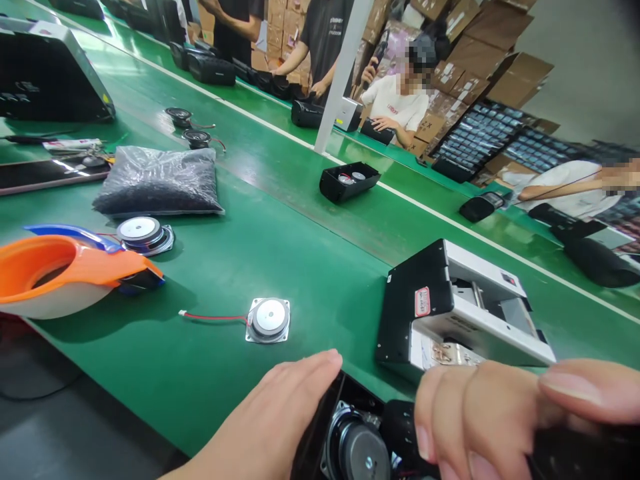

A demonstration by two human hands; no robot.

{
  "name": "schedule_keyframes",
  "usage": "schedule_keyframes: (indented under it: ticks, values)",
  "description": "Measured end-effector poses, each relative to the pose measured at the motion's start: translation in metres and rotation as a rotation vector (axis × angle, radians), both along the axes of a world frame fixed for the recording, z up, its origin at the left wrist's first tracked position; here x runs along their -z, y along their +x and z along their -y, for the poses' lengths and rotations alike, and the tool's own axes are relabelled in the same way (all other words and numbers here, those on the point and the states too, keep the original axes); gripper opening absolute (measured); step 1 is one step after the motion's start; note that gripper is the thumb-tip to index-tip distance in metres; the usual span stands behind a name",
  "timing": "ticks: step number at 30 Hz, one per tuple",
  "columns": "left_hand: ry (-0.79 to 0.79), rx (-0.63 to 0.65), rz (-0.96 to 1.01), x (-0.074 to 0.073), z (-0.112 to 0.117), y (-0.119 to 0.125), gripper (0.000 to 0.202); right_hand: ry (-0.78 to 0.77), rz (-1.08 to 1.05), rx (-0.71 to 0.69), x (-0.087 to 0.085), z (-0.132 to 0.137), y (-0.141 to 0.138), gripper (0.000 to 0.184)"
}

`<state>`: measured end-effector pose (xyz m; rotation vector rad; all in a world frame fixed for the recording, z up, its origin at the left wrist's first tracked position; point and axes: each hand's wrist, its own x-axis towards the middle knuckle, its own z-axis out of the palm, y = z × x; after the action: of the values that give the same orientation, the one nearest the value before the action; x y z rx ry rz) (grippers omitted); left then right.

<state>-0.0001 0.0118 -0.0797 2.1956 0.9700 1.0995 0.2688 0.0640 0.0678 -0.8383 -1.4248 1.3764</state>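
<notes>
My left hand (280, 407) lies along the near left wall of a black speaker housing (320, 427), fingers stretched and pressed together, holding its side; the thumb's grip is hidden. Inside the housing sits a round black speaker driver (364, 453) on a metal frame. My right hand (480, 413) is closed around a black electric screwdriver (399, 430), whose rounded nose points into the housing beside the driver; its tip is hidden. Beyond my left hand, a loose speaker driver (271, 315) lies face down, its red lead stretched left to a white plug.
A black-and-white screw feeder (450, 300) stands at right. At left are an orange tape dispenser (75, 257), another driver (143, 233), a bag of black material (160, 183) and a dark box (55, 73). Farther off are an open housing (350, 181), a white post (345, 73) and several co-workers.
</notes>
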Motion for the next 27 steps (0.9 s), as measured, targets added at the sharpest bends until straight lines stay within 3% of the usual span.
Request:
schedule_keyframes:
  ticks: [7,11,16,22,27]
  values:
    - [-0.008,0.017,-0.002,-0.001,-0.002,0.006,0.111,-0.021,-0.004,0.015,-0.014,-0.003,-0.030,0.046]
    - [-0.040,0.035,0.000,-0.015,-0.002,0.001,0.118,-0.038,0.002,0.004,-0.014,-0.003,-0.037,0.047]
    - [-0.123,0.063,-0.029,-0.032,-0.002,-0.005,0.103,-0.057,0.004,-0.015,-0.012,-0.006,-0.042,0.048]
    - [-0.025,0.041,0.059,-0.014,-0.004,0.005,0.103,-0.074,0.004,-0.040,-0.009,-0.011,-0.051,0.048]
    - [-0.046,0.034,0.066,-0.014,-0.003,0.006,0.120,-0.085,-0.008,-0.038,0.002,0.002,-0.043,0.038]
